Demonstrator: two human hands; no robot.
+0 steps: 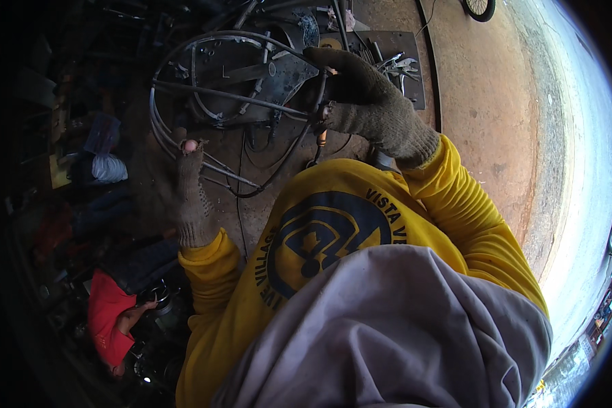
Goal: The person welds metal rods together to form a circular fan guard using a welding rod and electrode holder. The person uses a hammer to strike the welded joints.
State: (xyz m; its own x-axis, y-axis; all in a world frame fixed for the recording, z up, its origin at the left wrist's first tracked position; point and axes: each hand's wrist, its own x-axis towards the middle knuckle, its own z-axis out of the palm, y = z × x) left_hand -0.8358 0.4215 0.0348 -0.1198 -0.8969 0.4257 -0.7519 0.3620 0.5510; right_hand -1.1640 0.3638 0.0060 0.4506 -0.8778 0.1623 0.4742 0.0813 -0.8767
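Observation:
Both my hands, in worn grey-brown knitted gloves, hold a frame of bent metal rods (pixel 251 103) over a dark work surface. My left hand (pixel 194 183) is closed round the bundled rods at the frame's lower left, its bare thumb tip poking through the glove. At the right side my right hand (pixel 381 102) grips the curved rod between fingers and thumb; some of its fingers lie in shadow. Beneath and behind the frame lies a dark, irregular metal plate (pixel 289 76) with a short tube on it.
Locking pliers (pixel 405 65) and other hand tools lie on a dark board (pixel 417 92) right of the frame. An orange-handled tool (pixel 321 139) hangs below my right hand. Cables trail underneath. At lower left a person in a red shirt (pixel 110 316) works. A wheel (pixel 481 7) stands far right.

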